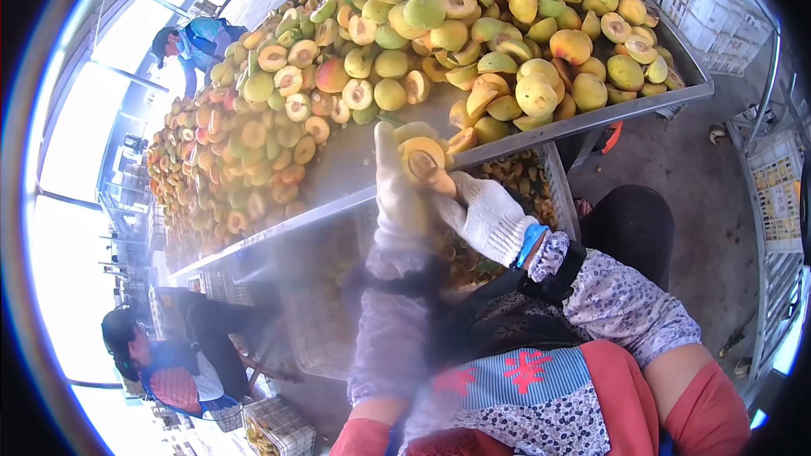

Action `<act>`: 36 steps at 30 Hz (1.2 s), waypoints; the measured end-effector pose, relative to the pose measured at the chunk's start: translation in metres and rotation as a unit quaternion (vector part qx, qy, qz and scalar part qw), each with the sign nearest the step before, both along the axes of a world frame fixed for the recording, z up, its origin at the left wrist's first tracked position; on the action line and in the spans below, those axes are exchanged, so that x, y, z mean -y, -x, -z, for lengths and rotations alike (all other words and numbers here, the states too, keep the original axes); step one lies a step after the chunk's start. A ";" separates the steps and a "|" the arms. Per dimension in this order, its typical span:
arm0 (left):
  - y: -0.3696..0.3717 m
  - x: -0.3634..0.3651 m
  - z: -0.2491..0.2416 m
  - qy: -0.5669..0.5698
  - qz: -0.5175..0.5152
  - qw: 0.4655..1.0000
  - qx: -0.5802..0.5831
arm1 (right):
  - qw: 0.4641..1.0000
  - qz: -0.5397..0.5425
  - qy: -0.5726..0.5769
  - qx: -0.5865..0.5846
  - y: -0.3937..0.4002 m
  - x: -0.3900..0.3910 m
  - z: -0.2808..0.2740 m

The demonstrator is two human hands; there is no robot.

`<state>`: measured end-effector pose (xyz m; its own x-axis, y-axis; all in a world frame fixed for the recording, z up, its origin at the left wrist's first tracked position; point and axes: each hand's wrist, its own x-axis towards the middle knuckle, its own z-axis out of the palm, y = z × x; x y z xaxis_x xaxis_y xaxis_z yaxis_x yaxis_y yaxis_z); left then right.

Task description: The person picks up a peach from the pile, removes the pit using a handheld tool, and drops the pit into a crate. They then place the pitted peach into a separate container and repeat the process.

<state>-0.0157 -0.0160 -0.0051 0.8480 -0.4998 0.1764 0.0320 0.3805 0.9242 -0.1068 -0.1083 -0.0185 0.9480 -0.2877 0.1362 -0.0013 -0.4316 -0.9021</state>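
Note:
My left hand (395, 190), in a white glove, is raised at the table's front edge and holds a halved yellow peach (421, 157). The peach's cut face is turned up toward me, with a brownish hollow in its middle. My right hand (492, 216), gloved in white with a blue band at the wrist, comes in from the right with its fingers closed. A brownish tip shows between those fingers and the peach's lower edge; I cannot tell whether it is a tool or a bare fingertip. Beyond both hands lies a large heap of peaches (390, 63), many cut in half.
The heap rests on a metal table (583, 124) with a raised rim. Below the rim, a container (556, 190) holds cut pieces. White crates (697, 13) are stacked at the right. One person (198, 38) stands at the far left; another (173, 363) sits at lower left near a crate (279, 426).

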 end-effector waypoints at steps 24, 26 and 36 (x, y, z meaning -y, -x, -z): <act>0.007 -0.009 -0.005 -0.073 -0.029 0.996 -0.039 | 0.995 -0.008 0.053 -0.090 0.003 0.000 -0.001; 0.010 -0.008 -0.006 -0.107 -0.062 0.992 -0.001 | 0.990 -0.029 -0.079 -0.112 0.006 -0.005 -0.009; 0.000 -0.002 0.000 -0.013 -0.073 0.995 -0.072 | 0.918 -0.129 -0.352 -0.132 0.004 -0.007 0.002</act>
<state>-0.0162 -0.0138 -0.0050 0.9272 -0.3729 0.0357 0.1117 0.3662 0.9238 -0.1107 -0.1011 -0.0202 0.9703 0.0219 -0.2411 -0.2391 0.2422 -0.9403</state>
